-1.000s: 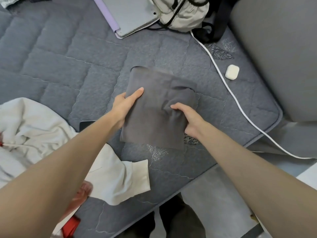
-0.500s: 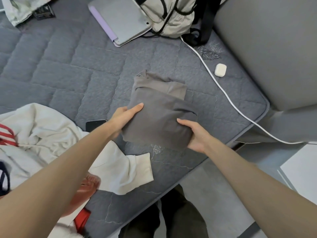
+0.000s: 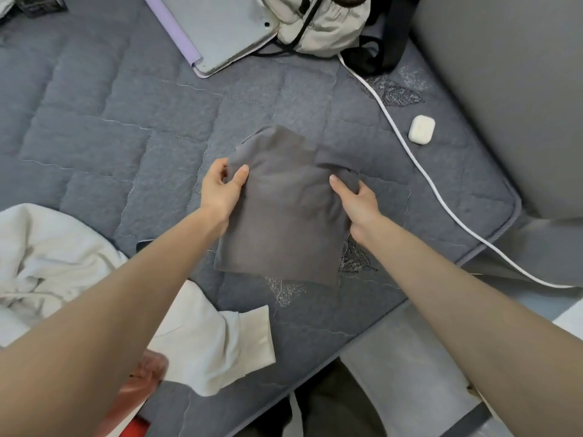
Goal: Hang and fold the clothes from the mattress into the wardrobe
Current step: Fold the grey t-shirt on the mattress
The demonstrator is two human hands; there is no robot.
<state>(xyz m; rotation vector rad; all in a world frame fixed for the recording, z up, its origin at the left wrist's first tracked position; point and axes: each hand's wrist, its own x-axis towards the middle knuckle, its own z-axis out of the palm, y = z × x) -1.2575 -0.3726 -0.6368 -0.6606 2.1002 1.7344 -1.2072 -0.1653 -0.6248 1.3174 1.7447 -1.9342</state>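
Gripped from both sides about halfway along: a folded dark grey cloth garment [image 3: 284,216], over the near part of a grey quilted mattress [image 3: 126,137]. Resting on it or lifted clear: cannot tell. At its left edge the left hand [image 3: 220,187], thumb laid on top, other fingers curled round behind the edge. At its right edge the right hand [image 3: 356,200], thumb on top, fingers tucked under a bunched fold. Cloth stretched between the 2 thumbs, its near half reaching back past both wrists.

Against 0.5 s ago: both hands further up the sides. Left fingers no longer straight across the top but curled round the edge. Right hand up from the near right corner.

Long axis running almost straight away from the person. Narrower far end pointing toward a silver tablet in a lilac cover [image 3: 217,29]. Near edge slanting lower on the right. Just left of that edge, a crumpled cream garment [image 3: 205,339].
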